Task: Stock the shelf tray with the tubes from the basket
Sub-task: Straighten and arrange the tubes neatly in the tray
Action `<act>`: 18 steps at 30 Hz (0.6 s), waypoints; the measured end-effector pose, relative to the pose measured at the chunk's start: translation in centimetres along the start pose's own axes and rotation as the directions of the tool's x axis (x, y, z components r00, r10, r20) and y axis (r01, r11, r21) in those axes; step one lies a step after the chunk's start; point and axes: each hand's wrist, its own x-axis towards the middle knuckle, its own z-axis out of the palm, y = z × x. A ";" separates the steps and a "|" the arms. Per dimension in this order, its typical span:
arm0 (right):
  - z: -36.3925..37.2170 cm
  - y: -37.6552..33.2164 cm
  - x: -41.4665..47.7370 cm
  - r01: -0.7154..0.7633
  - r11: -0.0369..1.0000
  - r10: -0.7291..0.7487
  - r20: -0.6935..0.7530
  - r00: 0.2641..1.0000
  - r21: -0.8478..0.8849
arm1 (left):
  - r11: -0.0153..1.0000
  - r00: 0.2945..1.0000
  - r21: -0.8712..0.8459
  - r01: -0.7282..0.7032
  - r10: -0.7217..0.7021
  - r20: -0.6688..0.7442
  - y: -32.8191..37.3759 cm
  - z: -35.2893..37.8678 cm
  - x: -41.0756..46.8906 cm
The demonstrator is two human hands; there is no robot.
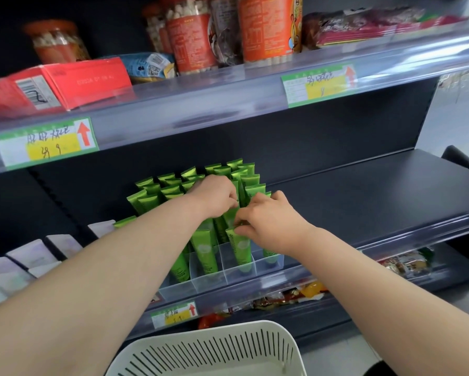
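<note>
Several green tubes (171, 185) stand upright, cap down, in a clear divided shelf tray (236, 276) on the dark middle shelf. My left hand (214, 195) reaches over the rows, its curled fingers pinching the top of a tube near the tray's middle. Beside it, my right hand (266, 221) pinches the crimped top of a front-row green tube (240, 246) that stands in a front compartment. The white slotted basket (211, 351) sits below at the frame's bottom; what shows of its inside holds no tubes.
The dark middle shelf (363, 196) runs to the right of the tray. White packets (33, 256) stand left of it. The upper shelf carries red boxes (65, 85) and orange snack jars (266, 25). Snack bags (282, 297) lie on the shelf below.
</note>
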 end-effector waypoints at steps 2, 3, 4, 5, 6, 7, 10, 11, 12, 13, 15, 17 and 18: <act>-0.2 0.1 0.0 -0.031 0.998 0.031 0.006 1.000 0.048 | 0.996 1.000 -0.090 0.011 -0.012 -0.016 -0.4 -0.3 0.0; -0.3 0.2 0.0 -0.044 0.997 0.044 -0.003 0.999 0.058 | 0.990 0.998 -0.138 0.027 -0.034 -0.050 -0.6 -0.5 0.1; -0.3 0.3 0.1 -0.057 0.997 0.058 -0.015 0.998 0.057 | 0.984 0.993 -0.170 0.048 -0.065 -0.096 -0.9 -0.8 0.0; -0.4 0.4 0.1 -0.071 0.996 0.072 -0.022 0.997 0.053 | 0.981 0.985 -0.179 0.072 -0.099 -0.143 -1.2 -1.0 0.0; -0.5 0.6 0.2 -0.084 0.995 0.085 -0.024 0.996 0.053 | 0.981 0.976 -0.164 0.100 -0.129 -0.175 -1.5 -1.2 0.1; -0.6 0.7 0.3 -0.096 0.994 0.097 -0.027 0.995 0.054 | 0.983 0.971 -0.133 0.128 -0.152 -0.186 -1.7 -1.3 0.1; -0.7 1.0 0.3 -0.111 0.993 0.114 -0.062 0.992 0.042 | 0.983 0.977 0.011 0.182 -0.180 -0.112 -2.0 -1.3 0.1; -0.6 1.1 0.4 -0.119 0.992 0.122 -0.076 0.990 0.044 | 0.982 0.980 0.042 0.185 -0.181 -0.084 -2.0 -1.1 0.1; -0.5 1.3 0.4 -0.127 0.990 0.132 -0.085 0.988 0.054 | 0.981 0.981 0.055 0.187 -0.183 -0.070 -2.0 -0.9 0.2; -0.3 1.5 0.5 -0.136 0.988 0.142 -0.090 0.986 0.069 | 0.980 0.980 0.056 0.188 -0.184 -0.069 -2.0 -0.6 0.3; -0.2 1.8 0.4 -0.152 0.984 0.159 -0.080 0.984 0.091 | 0.982 0.980 0.053 0.179 -0.174 -0.096 -1.8 -0.2 0.6; -0.2 2.1 0.3 -0.161 0.982 0.169 -0.075 0.983 0.095 | 0.986 0.978 0.046 0.158 -0.150 -0.145 -1.4 0.1 0.8; -0.2 2.3 0.3 -0.166 0.981 0.174 -0.079 0.982 0.096 | 0.989 0.976 0.037 0.145 -0.136 -0.172 -1.1 0.1 0.9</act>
